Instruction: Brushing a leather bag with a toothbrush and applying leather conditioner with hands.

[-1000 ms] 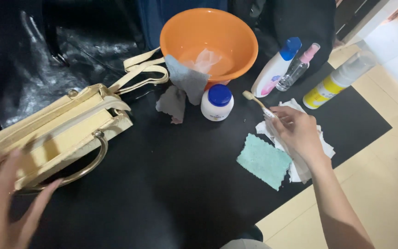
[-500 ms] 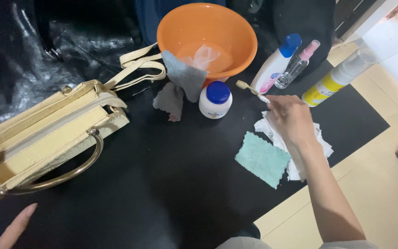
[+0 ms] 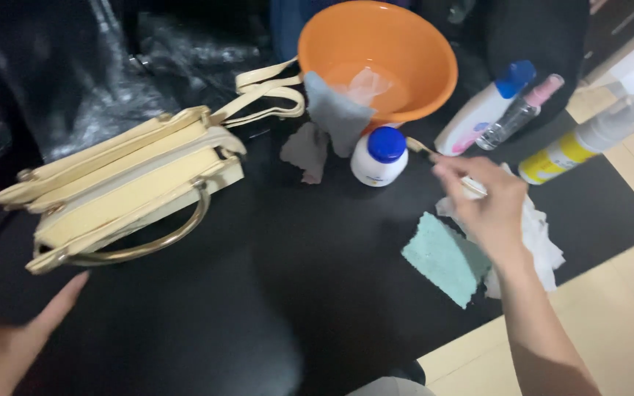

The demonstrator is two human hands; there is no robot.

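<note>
The right hand (image 3: 487, 207) pinches a small toothbrush (image 3: 442, 163) between thumb and fingers, its bristled head just right of the blue-capped white jar (image 3: 379, 156). The left hand (image 3: 1, 334) lies open, fingers spread, well left of the jar and just below the cream handbag (image 3: 122, 191). Behind the jar sits an orange bowl (image 3: 420, 51); to the jar's lower right lies a teal cloth (image 3: 445, 258).

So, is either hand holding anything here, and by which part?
The right hand holds a small brush by its handle, bristle end toward the orange bowl. The left hand holds nothing, open beside the cream handbag.
</note>
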